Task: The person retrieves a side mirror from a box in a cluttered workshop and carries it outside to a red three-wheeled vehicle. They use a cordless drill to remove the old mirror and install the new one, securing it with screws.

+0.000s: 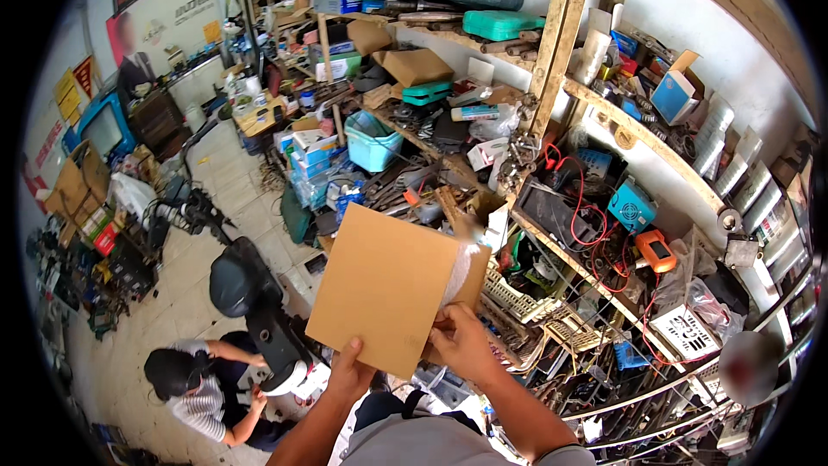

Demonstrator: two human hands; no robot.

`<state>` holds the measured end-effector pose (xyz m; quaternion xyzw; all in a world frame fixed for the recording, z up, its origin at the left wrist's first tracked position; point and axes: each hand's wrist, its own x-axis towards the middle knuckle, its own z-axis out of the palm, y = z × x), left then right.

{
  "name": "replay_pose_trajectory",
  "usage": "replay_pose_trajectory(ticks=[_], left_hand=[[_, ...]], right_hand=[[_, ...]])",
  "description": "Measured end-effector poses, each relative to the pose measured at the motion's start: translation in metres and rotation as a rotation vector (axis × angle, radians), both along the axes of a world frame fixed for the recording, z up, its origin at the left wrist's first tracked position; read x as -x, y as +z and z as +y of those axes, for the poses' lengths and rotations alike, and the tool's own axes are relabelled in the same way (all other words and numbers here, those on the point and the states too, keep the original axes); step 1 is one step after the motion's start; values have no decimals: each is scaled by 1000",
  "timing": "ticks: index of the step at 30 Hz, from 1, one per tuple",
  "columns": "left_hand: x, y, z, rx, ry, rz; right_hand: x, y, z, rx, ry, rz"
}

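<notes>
I hold a flat brown cardboard box (384,289) up in front of me, its broad face tilted toward the camera. My left hand (349,374) grips its lower edge from below. My right hand (461,341) pinches the right side, where clear tape or plastic wrap (459,269) covers the box's flap. The box hides part of the cluttered shelving behind it.
Wooden shelves (642,142) on the right hold tools, cables, a blue unit (631,205) and an orange meter (655,250). A teal basket (373,140) sits further back. Below left, a person (203,388) crouches by a black scooter (250,293) on the tiled floor.
</notes>
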<state>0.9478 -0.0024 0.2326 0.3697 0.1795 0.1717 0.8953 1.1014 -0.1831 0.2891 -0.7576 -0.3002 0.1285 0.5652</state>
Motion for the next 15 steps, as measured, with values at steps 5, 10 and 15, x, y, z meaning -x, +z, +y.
replay_pose_trajectory(ticks=[5, 10, 15], left_hand=[[-73, -1, 68, 196, -32, -45], [-135, 4, 157, 255, -51, -100], [-250, 26, 242, 252, -85, -197]], right_hand=[[-50, 57, 31, -57, 20, 163], [-170, 181, -9, 208, -788, -873], [-279, 249, -68, 828, -1025, -938]])
